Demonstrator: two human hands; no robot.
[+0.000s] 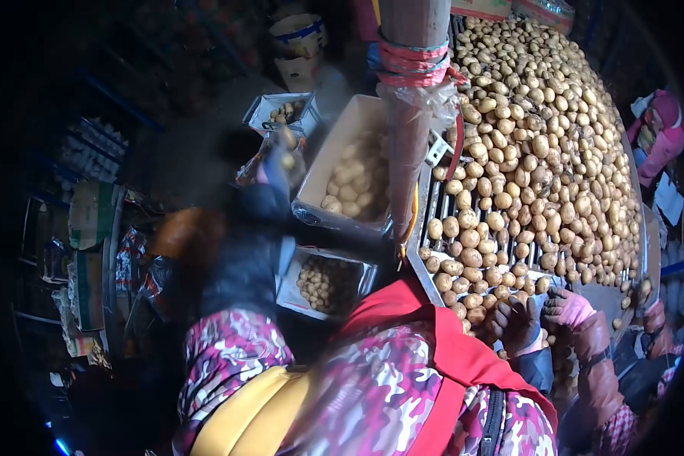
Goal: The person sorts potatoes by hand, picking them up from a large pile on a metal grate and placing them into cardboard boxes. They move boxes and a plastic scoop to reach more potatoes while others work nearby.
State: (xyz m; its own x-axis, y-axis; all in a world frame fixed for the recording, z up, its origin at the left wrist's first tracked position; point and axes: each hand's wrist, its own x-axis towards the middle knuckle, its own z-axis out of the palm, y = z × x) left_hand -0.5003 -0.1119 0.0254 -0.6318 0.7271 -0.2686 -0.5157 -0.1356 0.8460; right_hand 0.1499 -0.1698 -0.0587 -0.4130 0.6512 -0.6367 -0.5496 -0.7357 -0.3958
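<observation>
My left hand [276, 169] reaches out at the upper left, past the dark sleeve, beside a small box of potatoes [285, 112]. Motion smears its fingers; two blurred potatoes [287, 161] show at the hand, and whether it grips them is unclear. My right hand [518, 321], in a greyish glove, is over the near edge of the potato heap [539, 144], fingers apart and slightly bent, with no potato visibly gripped. Close to its right is a co-worker's pink-gloved hand [568, 308].
A large box of potatoes [342, 140] and a smaller one [327, 283] stand left of the sorting table [429, 292]. A wrapped post [410, 144] rises between the boxes and the heap. Another person [663, 133] is at the far right.
</observation>
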